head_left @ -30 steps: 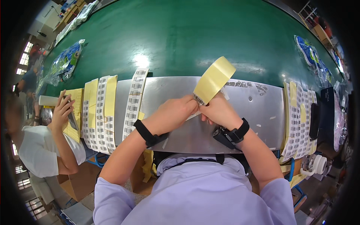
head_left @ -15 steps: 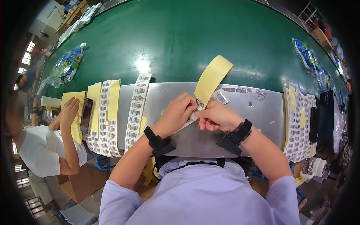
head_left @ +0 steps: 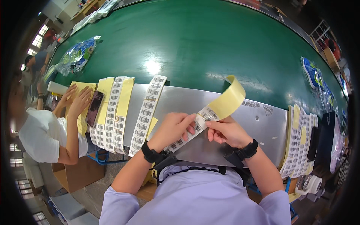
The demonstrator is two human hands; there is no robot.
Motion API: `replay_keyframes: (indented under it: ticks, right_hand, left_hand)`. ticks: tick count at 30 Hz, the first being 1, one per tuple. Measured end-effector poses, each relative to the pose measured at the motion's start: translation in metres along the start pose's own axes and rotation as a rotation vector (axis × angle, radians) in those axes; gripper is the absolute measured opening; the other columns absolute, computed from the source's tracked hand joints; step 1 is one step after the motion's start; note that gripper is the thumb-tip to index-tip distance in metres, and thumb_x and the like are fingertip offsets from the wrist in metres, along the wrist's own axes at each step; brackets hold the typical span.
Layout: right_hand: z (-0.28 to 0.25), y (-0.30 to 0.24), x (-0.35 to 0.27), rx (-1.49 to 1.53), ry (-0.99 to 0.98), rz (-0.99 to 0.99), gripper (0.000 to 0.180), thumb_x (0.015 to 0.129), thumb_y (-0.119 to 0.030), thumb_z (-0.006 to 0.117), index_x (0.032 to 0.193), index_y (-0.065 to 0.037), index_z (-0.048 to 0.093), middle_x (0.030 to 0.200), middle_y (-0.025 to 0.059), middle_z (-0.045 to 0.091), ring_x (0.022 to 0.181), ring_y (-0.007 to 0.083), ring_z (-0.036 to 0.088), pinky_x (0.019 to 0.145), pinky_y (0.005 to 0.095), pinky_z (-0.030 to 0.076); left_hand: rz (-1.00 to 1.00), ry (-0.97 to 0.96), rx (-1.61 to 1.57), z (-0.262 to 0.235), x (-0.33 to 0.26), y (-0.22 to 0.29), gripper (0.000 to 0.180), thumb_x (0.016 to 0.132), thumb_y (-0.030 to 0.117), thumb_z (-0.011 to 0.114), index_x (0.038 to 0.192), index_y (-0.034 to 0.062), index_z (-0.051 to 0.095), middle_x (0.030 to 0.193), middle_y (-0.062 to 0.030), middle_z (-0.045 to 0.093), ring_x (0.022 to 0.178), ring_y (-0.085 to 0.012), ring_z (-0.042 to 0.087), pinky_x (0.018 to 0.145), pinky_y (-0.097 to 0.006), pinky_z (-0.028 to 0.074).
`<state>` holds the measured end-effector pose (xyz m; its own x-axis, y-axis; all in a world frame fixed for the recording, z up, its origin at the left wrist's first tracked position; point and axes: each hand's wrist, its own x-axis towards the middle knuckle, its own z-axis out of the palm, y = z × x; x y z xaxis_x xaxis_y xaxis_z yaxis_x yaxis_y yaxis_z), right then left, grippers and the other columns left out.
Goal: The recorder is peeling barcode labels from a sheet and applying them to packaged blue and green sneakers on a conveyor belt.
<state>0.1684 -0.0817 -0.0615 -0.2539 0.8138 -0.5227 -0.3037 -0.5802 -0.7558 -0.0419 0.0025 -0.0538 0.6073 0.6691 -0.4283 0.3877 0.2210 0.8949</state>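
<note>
1 strip [head_left: 201, 120], between left hand [head_left: 172, 126] and right hand [head_left: 231, 132], long axis lower left to upper right — left fingers pinching its left edge, right fingertips pressed together at its right, neither nearer

The left hand [head_left: 172, 128] pinches a strip of barcode labels [head_left: 210, 113], and the right hand [head_left: 229, 131] pinches its edge just beside. The upper end of this strip is curling, so its yellow back [head_left: 230, 96] is visible. Under the hands there is a metal plate [head_left: 262, 129]. Farther left, a dark phone [head_left: 95, 108] lies near a co-worker's hands [head_left: 80, 100].
</note>
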Motion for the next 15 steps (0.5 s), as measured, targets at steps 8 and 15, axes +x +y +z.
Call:
replay_keyframes:
  ticks: [8,15]
  right_hand:
    - [0.011,0.001,-0.005,-0.009,-0.036,-0.099,0.017,0.097,-0.017,0.055,0.102,-0.001,0.059,0.066,0.0043,0.063,0.045,0.0059,0.054,0.040,0.0183,0.039]
    - [0.026,0.006,-0.017,-0.211,0.257,-0.370,0.021,0.095,-0.013,0.057,0.109,0.004,0.057,0.092,0.0126,0.067,0.070,0.0110,0.063,0.051,0.0217,0.047]
  left_hand:
    - [-0.100,-0.024,-0.351,0.014,0.008,0.000,0.024,0.095,0.022,0.064,0.085,0.0008,0.064,0.067,-0.0029,0.062,0.044,-0.0025,0.047,0.041,-0.017,0.032]
    - [0.011,0.068,-0.386,0.022,0.007,-0.003,0.018,0.096,0.017,0.062,0.084,0.0021,0.062,0.068,-0.0021,0.061,0.047,-0.0017,0.044,0.043,-0.016,0.032]
